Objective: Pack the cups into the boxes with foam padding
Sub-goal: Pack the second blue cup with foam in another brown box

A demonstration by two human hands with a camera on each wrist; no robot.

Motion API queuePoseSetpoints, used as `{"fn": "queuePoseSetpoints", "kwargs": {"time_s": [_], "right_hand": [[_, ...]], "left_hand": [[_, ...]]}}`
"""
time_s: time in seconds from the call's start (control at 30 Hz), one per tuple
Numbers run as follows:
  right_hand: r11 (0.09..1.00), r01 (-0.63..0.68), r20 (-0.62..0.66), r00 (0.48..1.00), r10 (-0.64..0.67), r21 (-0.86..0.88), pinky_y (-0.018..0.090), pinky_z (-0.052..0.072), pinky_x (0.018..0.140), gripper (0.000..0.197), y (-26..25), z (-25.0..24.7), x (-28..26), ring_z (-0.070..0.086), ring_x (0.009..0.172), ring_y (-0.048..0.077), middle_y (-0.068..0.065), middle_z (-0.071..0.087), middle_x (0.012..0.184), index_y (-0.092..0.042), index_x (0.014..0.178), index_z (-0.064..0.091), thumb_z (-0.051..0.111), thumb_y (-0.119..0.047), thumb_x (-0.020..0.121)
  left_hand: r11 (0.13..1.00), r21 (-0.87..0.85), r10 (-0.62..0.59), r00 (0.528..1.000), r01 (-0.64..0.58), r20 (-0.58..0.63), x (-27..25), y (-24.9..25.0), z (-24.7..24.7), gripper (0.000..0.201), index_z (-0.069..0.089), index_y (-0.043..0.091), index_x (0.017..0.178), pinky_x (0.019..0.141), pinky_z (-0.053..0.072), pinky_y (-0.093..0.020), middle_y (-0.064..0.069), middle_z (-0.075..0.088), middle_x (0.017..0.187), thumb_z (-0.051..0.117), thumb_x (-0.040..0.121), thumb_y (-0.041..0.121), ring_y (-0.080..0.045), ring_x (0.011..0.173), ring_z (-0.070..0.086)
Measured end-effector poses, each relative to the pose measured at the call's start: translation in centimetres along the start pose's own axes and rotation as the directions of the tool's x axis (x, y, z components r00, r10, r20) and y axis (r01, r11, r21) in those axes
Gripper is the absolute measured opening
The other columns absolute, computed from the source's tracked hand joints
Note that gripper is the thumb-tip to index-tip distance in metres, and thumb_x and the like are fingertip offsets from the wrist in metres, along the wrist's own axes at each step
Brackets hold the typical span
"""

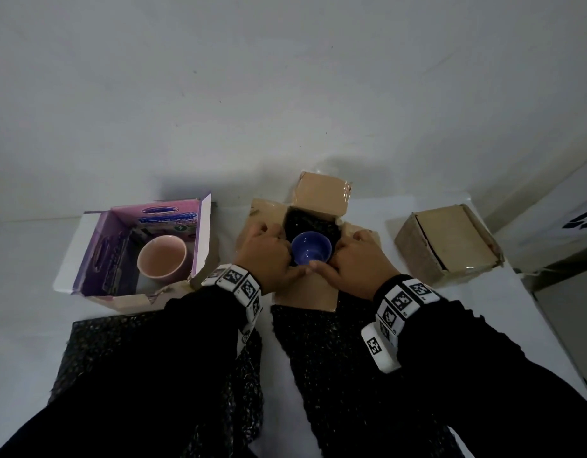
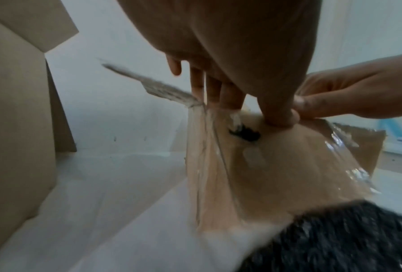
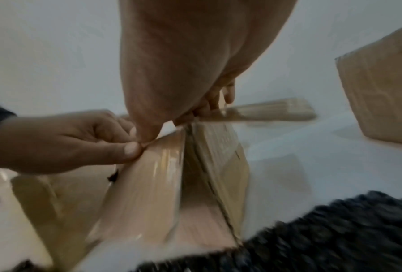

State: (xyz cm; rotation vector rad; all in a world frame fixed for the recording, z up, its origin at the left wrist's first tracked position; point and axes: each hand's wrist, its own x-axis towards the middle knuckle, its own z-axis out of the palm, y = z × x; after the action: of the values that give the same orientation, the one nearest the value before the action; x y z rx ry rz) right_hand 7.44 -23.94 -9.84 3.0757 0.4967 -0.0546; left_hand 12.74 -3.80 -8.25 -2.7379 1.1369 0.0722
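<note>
**Q:** What lies closest to the camera?

**A:** Two black sleeves over two sheets of dark foam (image 1: 322,352) on a white table (image 1: 28,259). One sheet sits under the left arm; the other runs up to the near flap of the open box (image 1: 305,297).

**Q:** And the hands?

**A:** Both are at that box, thumbs nearly meeting on the near flap. The left hand (image 1: 269,256) curls its fingers over the left edge, with its thumb pressed onto the cardboard (clearest from the left wrist view). The right hand (image 1: 360,259) mirrors it on the right edge, fingers hooked over the rim by the right flap. Both hands grip the box.

**Q:** Where is the cup?

**A:** The blue cup (image 1: 311,252) stands upright inside the box, between the hands, with dark foam lining around it. Neither hand visibly touches it.

**Q:** What else is there?

**A:** To the left, a purple box (image 1: 97,246) stands open, holding a pink cup (image 1: 162,257), upright. To the right, well apart, a closed box (image 1: 450,242) sits alone. The open box's far flap stands tilted up, glossy tape on its edge. Beyond is a pale wall (image 1: 285,77).
</note>
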Motion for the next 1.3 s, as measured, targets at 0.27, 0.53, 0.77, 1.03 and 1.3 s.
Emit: {"fn": "queuePoseSetpoints", "kwargs": {"time_s": [0.27,0.53,0.77,1.03,1.3], "right_hand": [[0.955,-0.125,-0.164,0.971,0.173,0.267,0.035,0.033,0.091,0.026,0.8,-0.4,3.8,0.058,0.101,0.021,-0.002,0.062,0.113,-0.021,0.111,0.062,0.061,-0.024,0.085],[0.995,-0.098,0.047,0.994,0.098,-0.004,0.044,0.018,0.105,0.038,0.9,0.9,5.2,0.058,0.102,0.022,-0.003,0.065,0.111,-0.022,0.119,0.054,0.051,-0.029,0.082],[0.995,-0.094,0.022,0.995,0.094,0.022,0.046,0.021,0.104,0.036,0.9,0.8,4.8,0.057,0.103,0.021,-0.002,0.065,0.106,-0.021,0.114,0.056,0.056,-0.036,0.081],[0.996,-0.071,0.048,0.996,0.074,-0.059,0.055,0.000,0.118,0.022,0.7,-0.1,5.0,0.062,0.085,0.021,-0.005,0.064,0.075,-0.020,0.102,0.053,0.049,-0.036,0.087],[0.990,-0.028,-0.192,0.980,0.055,0.138,0.043,0.026,0.094,0.028,0.2,1.0,3.7,0.055,0.093,0.020,-0.010,0.067,0.090,-0.031,0.092,0.072,0.048,-0.031,0.078]], "left_hand": [[0.999,-0.019,0.027,0.999,-0.028,-0.046,1.8,-2.0,-1.2,0.045,0.055,0.029,0.123,0.103,0.019,-0.041,0.005,0.050,0.133,0.059,0.081,0.042,-0.021,0.128,0.038],[0.998,0.066,-0.018,0.989,0.008,0.146,4.0,-2.9,-0.8,0.068,0.043,0.037,0.136,0.109,0.000,-0.061,0.015,0.039,0.144,0.057,0.074,0.063,-0.025,0.142,0.012],[0.995,0.083,-0.077,0.974,0.061,0.211,4.5,-2.0,-0.5,0.061,0.052,0.041,0.128,0.108,0.002,-0.063,0.007,0.036,0.142,0.064,0.071,0.060,-0.027,0.138,0.013],[0.993,0.052,-0.111,0.971,0.102,0.212,4.9,-1.5,-0.7,0.054,0.057,0.036,0.123,0.109,0.009,-0.058,0.006,0.040,0.140,0.068,0.072,0.053,-0.027,0.138,0.017],[0.963,-0.252,-0.152,0.962,0.093,-0.226,0.7,-3.3,1.1,0.040,0.065,0.027,0.098,0.084,0.042,-0.042,-0.001,0.050,0.113,0.067,0.066,0.051,-0.029,0.105,0.046]]}}
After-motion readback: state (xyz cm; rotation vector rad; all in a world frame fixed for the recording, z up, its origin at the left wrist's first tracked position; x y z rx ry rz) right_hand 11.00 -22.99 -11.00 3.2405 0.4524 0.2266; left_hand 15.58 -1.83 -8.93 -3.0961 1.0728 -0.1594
